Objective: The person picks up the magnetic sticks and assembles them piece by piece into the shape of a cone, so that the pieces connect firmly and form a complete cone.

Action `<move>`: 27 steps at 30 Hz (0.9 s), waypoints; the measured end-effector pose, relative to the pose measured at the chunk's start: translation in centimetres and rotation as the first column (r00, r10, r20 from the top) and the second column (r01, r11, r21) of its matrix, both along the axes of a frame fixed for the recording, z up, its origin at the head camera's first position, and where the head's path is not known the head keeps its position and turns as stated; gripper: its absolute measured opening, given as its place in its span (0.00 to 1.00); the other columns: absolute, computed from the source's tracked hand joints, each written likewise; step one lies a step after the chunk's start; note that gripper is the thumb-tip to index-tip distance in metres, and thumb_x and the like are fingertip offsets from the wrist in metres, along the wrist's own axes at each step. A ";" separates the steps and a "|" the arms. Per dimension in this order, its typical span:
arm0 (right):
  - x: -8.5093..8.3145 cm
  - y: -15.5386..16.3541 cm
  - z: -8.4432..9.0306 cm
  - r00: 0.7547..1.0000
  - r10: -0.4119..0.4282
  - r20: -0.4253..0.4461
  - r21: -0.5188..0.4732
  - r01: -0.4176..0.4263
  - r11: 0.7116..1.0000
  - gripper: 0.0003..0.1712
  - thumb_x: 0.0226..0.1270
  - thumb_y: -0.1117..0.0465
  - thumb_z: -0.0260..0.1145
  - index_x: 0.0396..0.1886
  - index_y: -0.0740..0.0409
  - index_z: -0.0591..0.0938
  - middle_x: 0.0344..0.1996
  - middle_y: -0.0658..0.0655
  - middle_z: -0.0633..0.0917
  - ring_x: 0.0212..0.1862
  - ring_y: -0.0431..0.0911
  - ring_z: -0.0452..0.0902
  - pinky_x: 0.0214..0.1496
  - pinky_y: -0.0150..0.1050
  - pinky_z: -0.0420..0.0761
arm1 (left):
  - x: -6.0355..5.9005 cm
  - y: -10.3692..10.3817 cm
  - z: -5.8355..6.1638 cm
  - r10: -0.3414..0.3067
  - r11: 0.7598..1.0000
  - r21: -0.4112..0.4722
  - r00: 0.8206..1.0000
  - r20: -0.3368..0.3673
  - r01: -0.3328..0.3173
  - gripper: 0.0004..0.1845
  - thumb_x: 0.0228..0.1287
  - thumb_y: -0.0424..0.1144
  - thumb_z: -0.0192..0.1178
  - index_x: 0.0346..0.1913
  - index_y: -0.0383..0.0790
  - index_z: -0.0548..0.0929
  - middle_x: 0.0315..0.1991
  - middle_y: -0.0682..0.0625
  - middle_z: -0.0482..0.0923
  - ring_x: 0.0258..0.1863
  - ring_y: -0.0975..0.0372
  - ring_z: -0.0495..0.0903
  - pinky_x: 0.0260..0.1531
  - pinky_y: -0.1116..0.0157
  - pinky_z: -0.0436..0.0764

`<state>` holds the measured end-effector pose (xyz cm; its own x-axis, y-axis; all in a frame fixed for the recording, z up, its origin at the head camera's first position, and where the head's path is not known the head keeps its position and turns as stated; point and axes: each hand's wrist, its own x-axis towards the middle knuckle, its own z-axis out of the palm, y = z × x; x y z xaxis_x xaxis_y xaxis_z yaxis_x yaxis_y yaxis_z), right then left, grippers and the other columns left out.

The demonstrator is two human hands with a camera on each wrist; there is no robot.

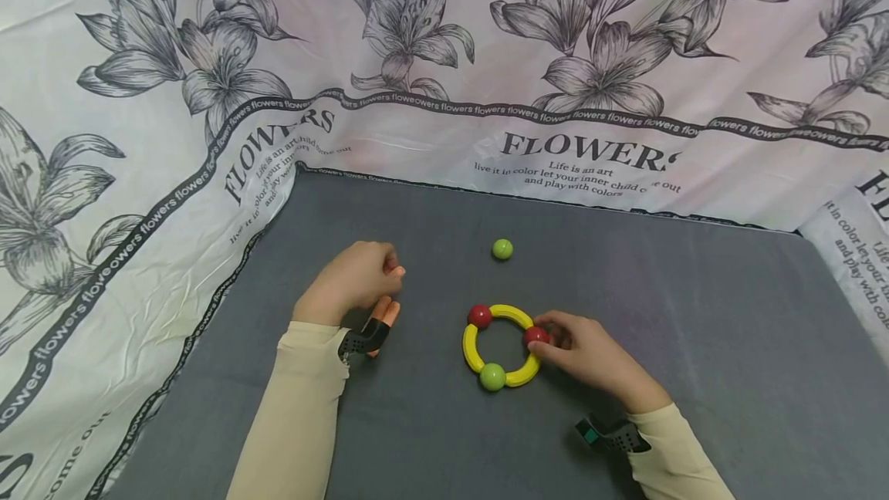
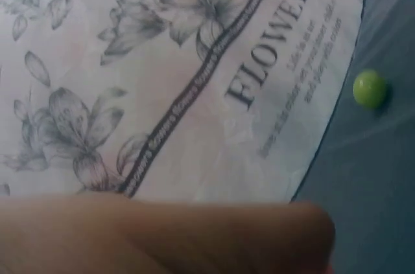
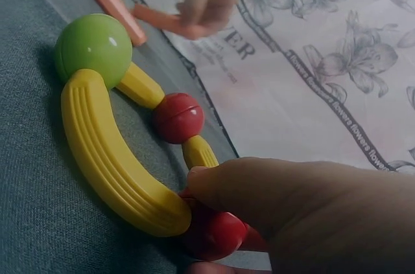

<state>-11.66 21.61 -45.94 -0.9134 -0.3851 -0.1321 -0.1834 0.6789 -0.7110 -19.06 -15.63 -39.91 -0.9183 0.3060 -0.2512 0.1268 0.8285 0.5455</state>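
A ring of yellow curved pieces joined by balls lies on the grey mat. It has two red balls and a green ball. My right hand pinches the red ball on the ring's right side; in the right wrist view its fingers curl over that ball. My left hand, left of the ring, holds an orange stick in curled fingers. A second orange stick lies beside it. A loose green ball sits beyond the ring.
White cloth printed with grey flowers and "FLOWERS" lettering rises around the mat at the back, left and right. The loose green ball lies near the cloth's edge. Bare mat stretches right of my right hand.
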 end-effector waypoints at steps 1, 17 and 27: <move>0.0 0.0 0.0 1.000 0.002 -0.001 -0.001 -0.002 1.000 0.24 0.71 0.49 0.74 0.58 0.58 0.84 0.29 0.47 0.81 0.26 0.40 0.72 0.27 0.34 0.73 | 0.1 0.5 0.1 -0.022 0.999 0.043 0.999 -0.024 0.023 0.08 0.73 0.42 0.63 0.35 0.44 0.80 0.26 0.50 0.77 0.21 0.59 0.74 0.24 0.62 0.73; 0.1 -0.3 0.3 0.999 0.018 0.043 0.002 -0.018 1.000 0.16 0.70 0.49 0.74 0.48 0.54 0.86 0.27 0.47 0.81 0.26 0.41 0.73 0.27 0.34 0.72 | 3.3 8.0 1.0 -0.328 0.855 0.319 0.904 -0.275 0.408 0.08 0.66 0.35 0.70 0.42 0.47 0.81 0.40 0.57 0.82 0.43 0.62 0.80 0.50 0.54 0.83; 0.3 -0.4 0.6 0.996 0.045 0.081 -0.005 -0.045 0.999 0.16 0.70 0.48 0.74 0.46 0.55 0.85 0.28 0.48 0.81 0.26 0.41 0.73 0.27 0.34 0.73 | 3.0 8.8 -0.2 -0.332 0.878 0.251 0.896 -0.295 0.408 0.07 0.68 0.37 0.70 0.42 0.48 0.81 0.39 0.59 0.82 0.43 0.60 0.81 0.46 0.64 0.79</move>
<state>-11.40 21.23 -45.36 -0.8817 -0.4259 -0.2032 -0.1555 0.6687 -0.7271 -16.04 -6.78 -40.06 -0.7419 0.6604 0.1158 0.5471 0.4966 0.6738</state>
